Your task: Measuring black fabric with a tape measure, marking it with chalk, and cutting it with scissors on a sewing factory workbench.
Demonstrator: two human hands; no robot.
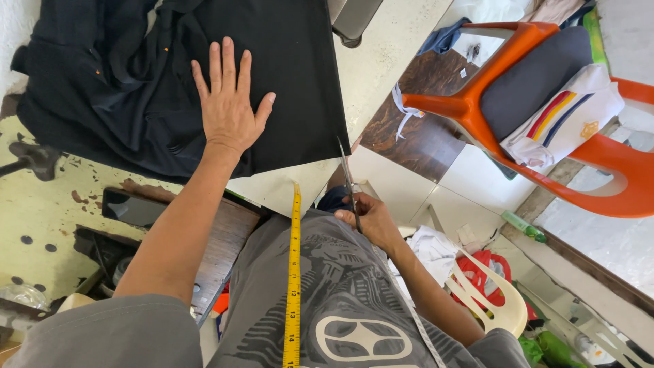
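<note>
My left hand lay flat, fingers spread, on smooth black cloth. My right hand gripped thin steel scissors at its edge.

Bare worktop lies open right of the black fabric, though the scissors cross its near edge. Beyond the edge, the orange chair blocks passage; the bunched fabric fills the left.

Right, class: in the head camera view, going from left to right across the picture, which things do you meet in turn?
Left hand flat on the black fabric → yellow measuring tape → right hand gripping the scissors → orange plastic chair → folded white cloth with coloured stripes.
</note>
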